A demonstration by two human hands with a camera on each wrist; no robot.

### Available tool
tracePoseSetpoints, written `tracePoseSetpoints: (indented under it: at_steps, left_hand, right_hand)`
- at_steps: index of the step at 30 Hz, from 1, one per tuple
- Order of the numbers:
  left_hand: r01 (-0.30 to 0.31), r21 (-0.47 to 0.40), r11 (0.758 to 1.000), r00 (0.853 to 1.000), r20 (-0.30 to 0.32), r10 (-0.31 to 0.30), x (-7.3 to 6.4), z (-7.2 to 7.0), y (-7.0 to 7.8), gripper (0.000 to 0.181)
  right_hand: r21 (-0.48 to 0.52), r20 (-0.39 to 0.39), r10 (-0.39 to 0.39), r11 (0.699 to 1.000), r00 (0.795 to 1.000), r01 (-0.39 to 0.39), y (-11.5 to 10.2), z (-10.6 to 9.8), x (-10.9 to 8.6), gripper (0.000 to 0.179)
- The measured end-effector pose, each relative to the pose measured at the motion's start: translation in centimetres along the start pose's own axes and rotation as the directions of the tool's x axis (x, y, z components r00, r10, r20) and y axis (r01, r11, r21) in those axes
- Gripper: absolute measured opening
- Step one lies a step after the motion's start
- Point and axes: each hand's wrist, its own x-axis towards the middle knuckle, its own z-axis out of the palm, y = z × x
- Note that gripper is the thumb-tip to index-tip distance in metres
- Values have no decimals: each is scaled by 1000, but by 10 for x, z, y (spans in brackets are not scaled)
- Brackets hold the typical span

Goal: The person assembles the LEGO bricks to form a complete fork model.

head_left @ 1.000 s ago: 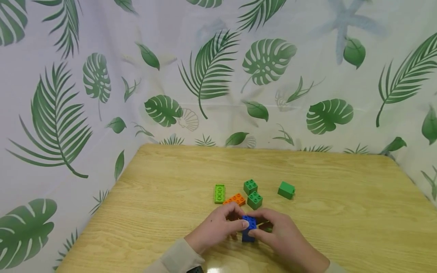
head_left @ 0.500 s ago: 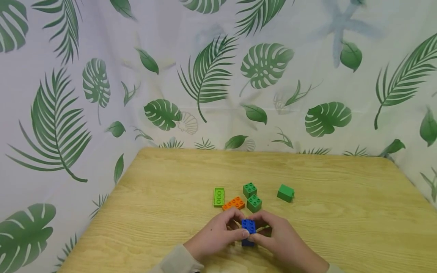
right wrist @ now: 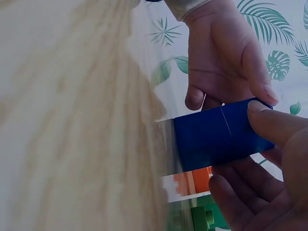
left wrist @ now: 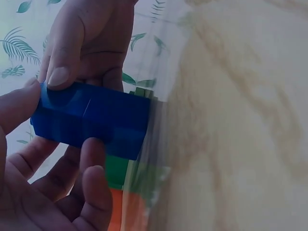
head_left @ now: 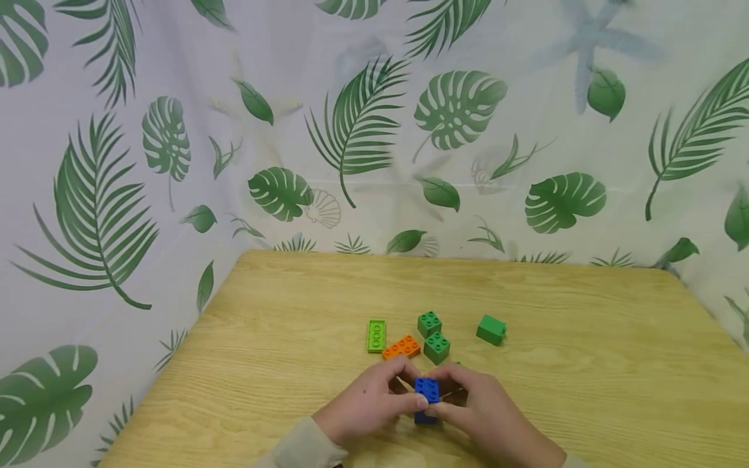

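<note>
Two blue toy bricks are stacked one on the other, upright on the table [head_left: 263,364], with studs showing on the upper blue brick [head_left: 427,388]. A thin seam between the stacked bricks [left wrist: 89,115] shows in both wrist views. My left hand [head_left: 371,401] pinches the upper brick from the left, its thumb on the near side. From the right, my right hand [head_left: 491,409] pinches the same brick, thumb also on the near face. In the right wrist view, the lower brick [right wrist: 202,142] stands right at the table surface.
Beyond the hands lie an orange brick [head_left: 402,348], a lime-green brick [head_left: 377,337] turned hollow side up, and two green bricks [head_left: 436,347] close together. Another green brick [head_left: 491,329] lies on its side farther right. A leaf-patterned curtain [head_left: 374,143] hangs behind the table.
The upper blue brick, slightly turned a second ago, now sits square over the lower one. Both hands keep their grip nearly in place. The whole view shifts slightly.
</note>
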Motion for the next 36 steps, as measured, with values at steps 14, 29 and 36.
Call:
tracePoseSetpoints:
  at_steps: [14, 29, 36]
  left_hand:
    - [32, 159, 987, 999, -16, -30, -1, -3, 4, 26]
    - [67, 421, 905, 997, -63, -45, -17, -14, 13, 31]
    - [101, 471, 876, 994, -89, -67, -31, -44, 10, 31]
  right_hand:
    - [30, 47, -18, 999, 999, 17, 1, -1, -1, 40]
    - [-89, 164, 14, 996, 986, 1, 2, -7, 0, 39]
    - [-126, 205, 54, 992, 977, -28, 0, -6, -1, 42]
